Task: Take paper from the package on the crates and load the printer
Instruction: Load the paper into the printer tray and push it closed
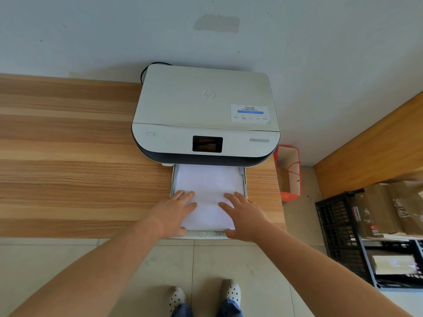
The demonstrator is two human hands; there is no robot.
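Note:
A white printer (206, 110) stands on the wooden table (68, 156), against the wall. Its paper tray (244, 179) is pulled out toward me over the table's front edge. A stack of white paper (208, 186) lies flat in the tray. My left hand (174, 211) rests palm-down on the paper's near left part, fingers spread. My right hand (242, 216) lies palm-down on the near right part. At the right, brown paper packages (386, 207) sit on black crates (338, 236).
A red and white paper bag (288, 172) stands on the floor right of the table. A second wooden surface (377, 143) runs along the right wall. My feet in white clogs (203, 296) stand on the tiled floor below the tray.

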